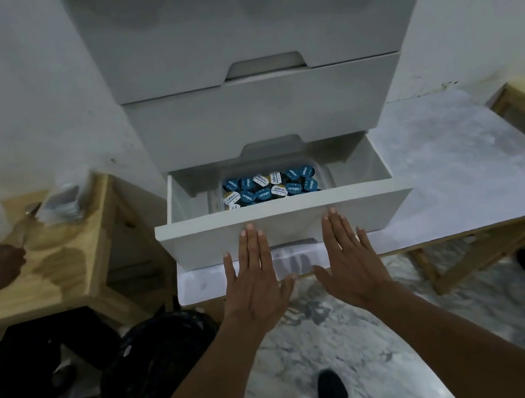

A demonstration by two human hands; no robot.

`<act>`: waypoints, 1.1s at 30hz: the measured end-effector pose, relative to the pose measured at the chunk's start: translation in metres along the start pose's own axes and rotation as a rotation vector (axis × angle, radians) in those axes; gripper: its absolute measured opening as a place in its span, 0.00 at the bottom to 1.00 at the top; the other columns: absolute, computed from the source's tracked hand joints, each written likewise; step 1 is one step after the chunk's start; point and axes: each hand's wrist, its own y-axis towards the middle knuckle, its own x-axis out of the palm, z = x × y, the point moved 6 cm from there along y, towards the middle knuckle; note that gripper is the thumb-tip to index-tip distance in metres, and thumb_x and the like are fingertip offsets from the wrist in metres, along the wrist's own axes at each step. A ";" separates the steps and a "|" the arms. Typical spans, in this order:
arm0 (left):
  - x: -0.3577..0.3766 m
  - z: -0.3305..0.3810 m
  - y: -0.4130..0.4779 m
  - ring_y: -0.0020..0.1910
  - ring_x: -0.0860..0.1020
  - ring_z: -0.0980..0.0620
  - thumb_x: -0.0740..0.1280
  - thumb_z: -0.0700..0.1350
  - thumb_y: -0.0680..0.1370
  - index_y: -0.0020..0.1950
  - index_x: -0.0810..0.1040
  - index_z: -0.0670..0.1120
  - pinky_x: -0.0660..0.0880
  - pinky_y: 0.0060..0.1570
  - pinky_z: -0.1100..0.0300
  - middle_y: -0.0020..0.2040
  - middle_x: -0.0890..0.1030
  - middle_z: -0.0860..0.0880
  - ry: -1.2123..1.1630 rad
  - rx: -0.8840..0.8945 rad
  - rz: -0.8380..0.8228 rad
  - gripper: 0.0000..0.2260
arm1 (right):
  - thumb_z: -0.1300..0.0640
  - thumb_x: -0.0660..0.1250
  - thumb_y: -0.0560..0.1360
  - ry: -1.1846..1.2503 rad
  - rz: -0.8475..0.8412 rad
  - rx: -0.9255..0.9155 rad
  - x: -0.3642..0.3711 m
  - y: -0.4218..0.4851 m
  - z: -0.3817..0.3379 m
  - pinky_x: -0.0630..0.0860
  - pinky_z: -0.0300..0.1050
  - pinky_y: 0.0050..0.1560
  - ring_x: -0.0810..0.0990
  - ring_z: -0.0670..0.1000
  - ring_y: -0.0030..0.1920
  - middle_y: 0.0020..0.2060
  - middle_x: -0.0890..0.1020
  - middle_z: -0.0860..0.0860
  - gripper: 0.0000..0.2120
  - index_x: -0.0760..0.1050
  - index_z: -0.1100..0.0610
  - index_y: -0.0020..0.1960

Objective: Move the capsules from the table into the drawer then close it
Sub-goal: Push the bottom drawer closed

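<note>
– At the front panel of the white plastic drawer (199,244), both hands lie flat: left hand (254,280) and right hand (351,260). Fingers are straight and slightly spread, with nothing gripped in either.

– Why flat, not hooked in a handle?

– It reads as a push stance. The palms face the panel, one to each side of its middle, so the drawer should run in square rather than skew. I cannot tell from this angle whether the fingertips (251,233) press the panel or hover just off it.

– Capsules?

– Small round capsules with blue and white foil lids (269,187) are packed lids-up in rows inside the drawer. They seem to sit in a clear plastic tray (328,172), which would keep them from sliding. None show on the grey marbled tabletop (458,173) that carries the tall white drawer unit (267,111).

– So the moving is done?

– Judged so. The drawer stands pulled well out and the two above it sit shut. Only closing remains.

– Risks?

– An uneven shove could bind it on one side. The fingertips lie near the panel's top edge, so they want keeping clear of the drawer above.

– Surroundings?

– A pale wooden side table (67,266) stands to the left. Another person's hand (4,263) is busy there with something too blurred to name.
</note>
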 end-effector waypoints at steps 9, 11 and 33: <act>-0.009 -0.008 0.050 0.76 0.36 0.46 0.40 0.67 0.75 0.75 0.32 0.41 0.43 0.73 0.45 0.76 0.32 0.44 -0.063 0.011 -0.006 0.39 | 0.37 0.51 0.78 0.008 -0.005 0.000 -0.016 0.047 0.005 0.42 0.55 0.75 0.40 0.56 0.78 0.77 0.36 0.56 0.42 0.34 0.60 0.76; -0.008 -0.007 0.059 0.76 0.36 0.46 0.42 0.67 0.77 0.75 0.31 0.41 0.43 0.73 0.45 0.76 0.31 0.44 -0.073 0.015 -0.007 0.39 | 0.37 0.51 0.78 0.009 -0.001 -0.009 -0.019 0.057 0.009 0.42 0.56 0.75 0.40 0.56 0.78 0.77 0.37 0.57 0.42 0.35 0.60 0.76; -0.005 -0.015 0.115 0.77 0.45 0.44 0.46 0.67 0.77 0.77 0.40 0.39 0.55 0.71 0.42 0.78 0.41 0.42 -0.042 -0.057 0.073 0.40 | 0.40 0.55 0.78 0.001 0.033 -0.100 -0.024 0.120 0.025 0.40 0.54 0.74 0.42 0.57 0.78 0.77 0.40 0.56 0.40 0.38 0.60 0.77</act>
